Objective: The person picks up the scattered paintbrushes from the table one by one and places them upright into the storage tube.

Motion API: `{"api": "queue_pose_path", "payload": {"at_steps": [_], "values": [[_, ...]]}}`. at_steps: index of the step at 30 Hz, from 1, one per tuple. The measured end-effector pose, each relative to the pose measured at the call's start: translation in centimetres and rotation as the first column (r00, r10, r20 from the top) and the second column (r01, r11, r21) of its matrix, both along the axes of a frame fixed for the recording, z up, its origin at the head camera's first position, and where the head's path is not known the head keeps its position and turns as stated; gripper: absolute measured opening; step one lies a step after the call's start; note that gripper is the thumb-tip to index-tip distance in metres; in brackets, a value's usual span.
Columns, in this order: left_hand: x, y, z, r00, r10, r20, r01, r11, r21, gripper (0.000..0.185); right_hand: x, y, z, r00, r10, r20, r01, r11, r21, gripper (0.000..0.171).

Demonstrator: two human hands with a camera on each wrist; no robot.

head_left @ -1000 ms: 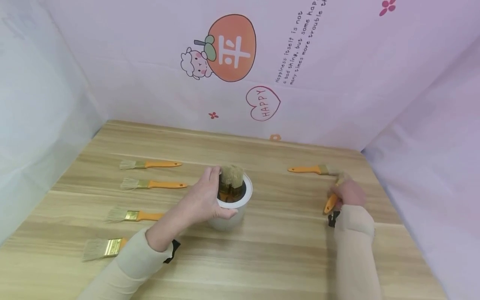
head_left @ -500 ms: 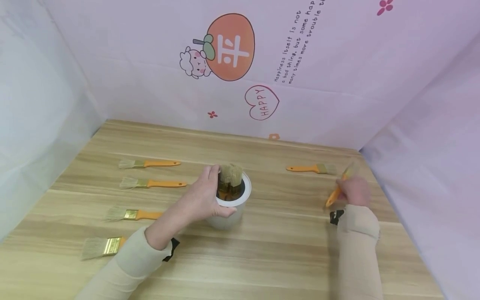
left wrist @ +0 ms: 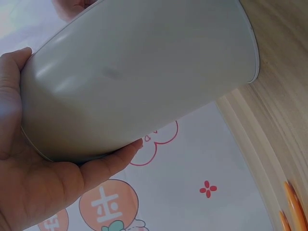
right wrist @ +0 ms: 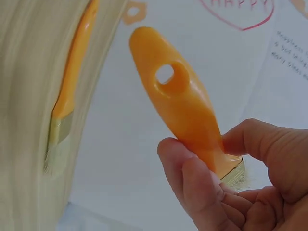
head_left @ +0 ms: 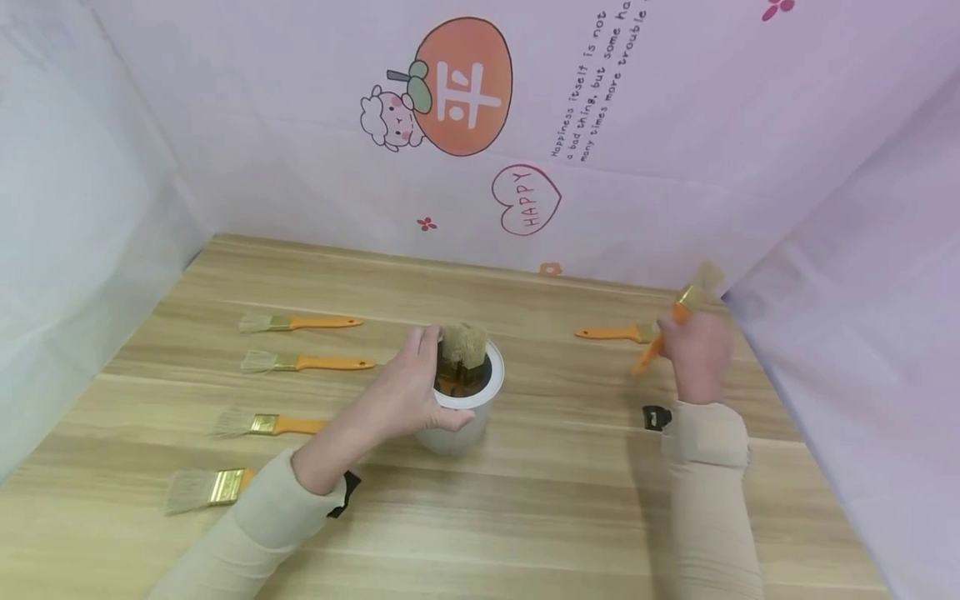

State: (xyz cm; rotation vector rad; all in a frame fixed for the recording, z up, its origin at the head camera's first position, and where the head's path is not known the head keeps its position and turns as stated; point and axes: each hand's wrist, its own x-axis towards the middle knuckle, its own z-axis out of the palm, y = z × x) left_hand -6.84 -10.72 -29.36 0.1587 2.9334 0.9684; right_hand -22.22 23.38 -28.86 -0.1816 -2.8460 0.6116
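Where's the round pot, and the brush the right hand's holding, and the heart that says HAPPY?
Round pot (left wrist: 139, 72): left wrist view, on its side wall.
Held brush (right wrist: 190, 115): right wrist view, on its orange handle.
HAPPY heart (head_left: 527, 200): head view, on its middle lettering.

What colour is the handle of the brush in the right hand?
The brush handle is orange, seen best in the right wrist view.

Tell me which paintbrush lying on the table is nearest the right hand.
The lone paintbrush right of the container; the other four lie left of it.
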Motion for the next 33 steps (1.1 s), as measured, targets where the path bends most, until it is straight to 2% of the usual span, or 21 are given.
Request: {"api": "queue_pose_path", "payload": {"at_steps": [4, 13, 20, 26, 33], "values": [[-0.1, 0.0, 0.0, 1.000, -0.005, -0.003, 0.005, 1.000, -0.001, 0.116, 0.3, -1.0, 0.5, 1.000, 0.007, 0.002, -0.007, 1.000, -0.006, 0.038], [-0.2, 0.0, 0.2, 1.000, -0.011, 0.015, 0.011, 1.000, 0.003, 0.117, 1.0, -3.0, 1.8, 0.999, 0.041, 0.019, -0.037, 0.987, -0.153, 0.038], [-0.2, 0.0, 0.2, 1.000, -0.009, 0.017, 0.009, 1.000, -0.001, 0.116, 1.6, -4.7, 2.4, 0.996, 0.086, 0.006, -0.081, 0.957, -0.277, 0.039], [-0.3, 0.0, 0.3, 1.000, -0.010, 0.015, 0.010, 1.000, -0.004, 0.117, 2.2, -6.0, 3.0, 0.991, 0.132, 0.010, -0.123, 0.943, -0.310, 0.038], [-0.2, 0.0, 0.2, 1.000, -0.010, 0.008, 0.010, 1.000, 0.000, 0.116, 3.3, -7.5, 3.3, 0.989, 0.144, -0.031, -0.147, 0.942, -0.301, 0.033]]}}
